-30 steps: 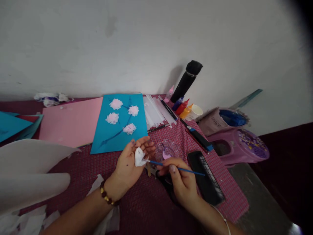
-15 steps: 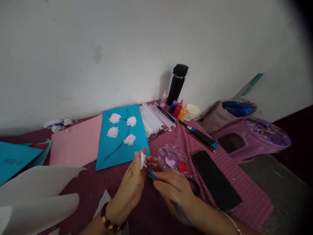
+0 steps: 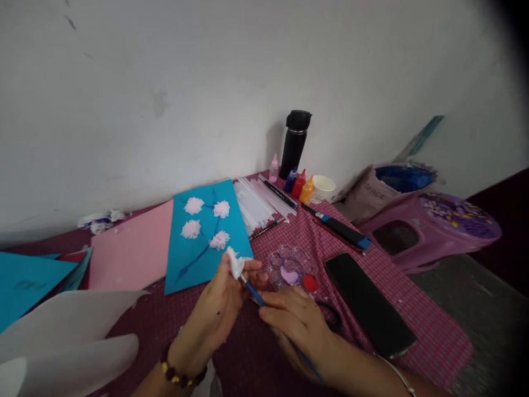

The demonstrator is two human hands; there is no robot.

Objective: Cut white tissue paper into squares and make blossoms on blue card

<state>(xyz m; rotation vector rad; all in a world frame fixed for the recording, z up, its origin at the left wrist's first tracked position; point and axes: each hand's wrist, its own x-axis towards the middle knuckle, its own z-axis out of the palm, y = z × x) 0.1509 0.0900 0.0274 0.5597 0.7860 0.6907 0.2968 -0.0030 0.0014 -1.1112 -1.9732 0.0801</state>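
My left hand (image 3: 225, 300) pinches a small crumpled piece of white tissue paper (image 3: 235, 264) between thumb and fingers. A thin blue paintbrush (image 3: 254, 293) is held in my right hand (image 3: 295, 325), its tip touching the tissue from below. Just beyond the left hand lies a blue sheet (image 3: 202, 264) with a painted dark branch and several pale pink tissue flowers (image 3: 221, 209). A clear flower-shaped palette (image 3: 306, 259) with pink and red paint sits beyond my right hand. Black scissor handles (image 3: 333, 317) show partly beside that hand.
Pink paper (image 3: 128, 248) and white rolled paper (image 3: 82, 331) lie left. Behind are white strips (image 3: 254, 204), a black bottle (image 3: 295, 143), paint bottles (image 3: 298, 184) and a white cup (image 3: 323, 186). A cutter (image 3: 341, 229) and phone (image 3: 367, 303) lie right; a pink stool (image 3: 397, 237) stands beyond.
My left hand has turned from palm up to a pinch around the tissue. The brush has swung steeper, my right hand now over its middle. The view has shifted slightly.
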